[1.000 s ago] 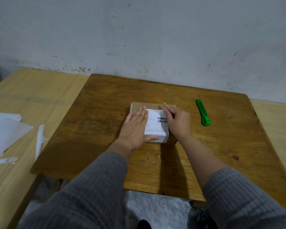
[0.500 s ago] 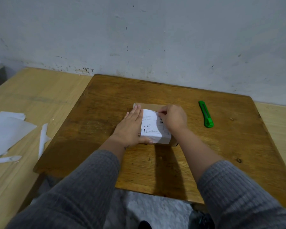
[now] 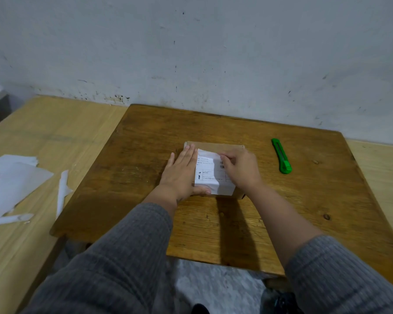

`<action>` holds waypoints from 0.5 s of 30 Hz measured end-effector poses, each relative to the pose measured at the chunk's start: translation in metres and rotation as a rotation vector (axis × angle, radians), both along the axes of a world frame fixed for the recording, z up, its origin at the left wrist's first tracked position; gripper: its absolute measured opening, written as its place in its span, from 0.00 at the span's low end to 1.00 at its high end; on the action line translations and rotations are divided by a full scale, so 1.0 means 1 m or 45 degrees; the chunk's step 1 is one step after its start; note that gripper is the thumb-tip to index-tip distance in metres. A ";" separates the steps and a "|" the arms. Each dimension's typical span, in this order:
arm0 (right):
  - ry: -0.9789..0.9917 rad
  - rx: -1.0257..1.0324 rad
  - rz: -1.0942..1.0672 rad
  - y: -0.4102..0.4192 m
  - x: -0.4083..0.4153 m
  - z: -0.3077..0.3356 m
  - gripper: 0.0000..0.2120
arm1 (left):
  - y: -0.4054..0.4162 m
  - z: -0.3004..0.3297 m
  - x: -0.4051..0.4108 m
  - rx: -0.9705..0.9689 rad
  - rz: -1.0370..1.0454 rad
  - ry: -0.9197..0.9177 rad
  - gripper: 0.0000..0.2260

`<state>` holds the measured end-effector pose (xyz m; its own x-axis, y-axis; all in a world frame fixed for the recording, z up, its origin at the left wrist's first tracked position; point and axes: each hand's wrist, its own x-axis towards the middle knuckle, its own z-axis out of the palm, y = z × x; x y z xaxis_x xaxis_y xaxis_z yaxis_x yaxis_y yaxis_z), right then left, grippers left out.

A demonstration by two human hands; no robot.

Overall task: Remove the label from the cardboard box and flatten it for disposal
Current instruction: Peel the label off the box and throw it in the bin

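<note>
A small cardboard box point(image 3: 214, 146) sits in the middle of the dark wooden table point(image 3: 304, 211). A white label point(image 3: 208, 171) covers most of its top and folds down over the near side. The left hand point(image 3: 182, 173) lies flat on the left part of the box with straight fingers, and its thumb presses the near edge. The right hand point(image 3: 242, 169) has its fingers curled, and its grip pinches the far edge of the label, which looks a little lifted there.

The label is thin paper. If the right hand pulls too fast, the label could rip and leave bits stuck on the box. The box looks light, so if the left hand lets go, the box could slide or lift up with the pull.

A green cutter point(image 3: 281, 159) lies to the right, well apart from the hands. White paper scraps point(image 3: 11, 182) lie on the lighter table point(image 3: 55, 132) to the left.
</note>
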<state>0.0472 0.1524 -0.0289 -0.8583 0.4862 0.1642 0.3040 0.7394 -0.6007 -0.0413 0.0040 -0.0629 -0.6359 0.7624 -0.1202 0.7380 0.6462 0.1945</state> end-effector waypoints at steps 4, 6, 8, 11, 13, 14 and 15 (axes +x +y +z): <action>0.001 0.014 -0.047 -0.001 -0.002 -0.001 0.13 | 0.000 0.000 0.001 0.012 0.003 -0.017 0.56; -0.031 0.046 -0.034 0.002 -0.005 -0.005 0.17 | 0.000 -0.001 0.001 0.010 0.002 -0.016 0.56; -0.081 0.094 -0.018 0.006 -0.006 -0.006 0.19 | 0.001 -0.002 0.000 0.014 0.003 -0.014 0.56; -0.051 0.165 -0.006 0.010 -0.006 -0.004 0.14 | 0.001 -0.002 0.000 0.019 0.002 -0.008 0.57; -0.112 0.269 0.028 0.011 -0.005 -0.006 0.12 | 0.001 -0.003 0.000 0.027 0.002 -0.004 0.57; -0.172 0.330 0.041 0.011 -0.005 -0.008 0.12 | 0.001 -0.003 0.000 0.032 0.004 -0.006 0.57; -0.217 0.370 0.040 0.011 -0.005 -0.010 0.13 | 0.001 -0.003 0.000 0.037 0.008 -0.009 0.57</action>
